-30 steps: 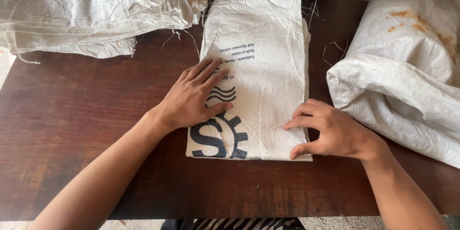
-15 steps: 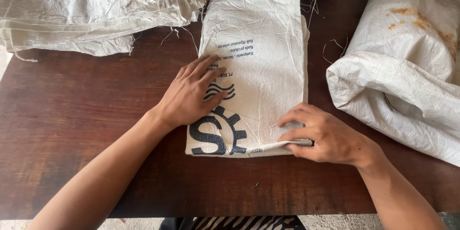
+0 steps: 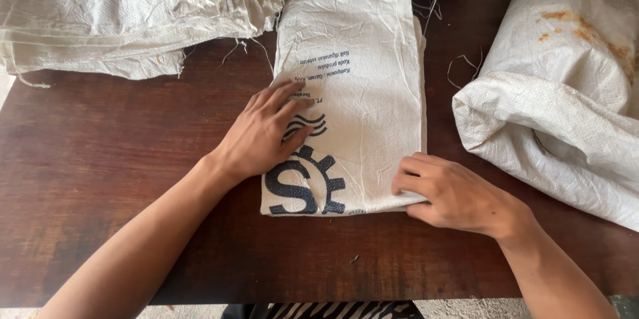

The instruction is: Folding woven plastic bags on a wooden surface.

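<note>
Fingers of the left hand point(image 3: 266, 134) lay flat on the folded white woven sack with dark print point(image 3: 359, 99) – pinning it to the brown wooden table point(image 3: 100, 179). The right hand point(image 3: 452, 192) pinched its near right corner – keeping the fold tidy.

Bare forearms, no sleeves; black-and-white striped garment point(image 3: 319, 310) below.
</note>
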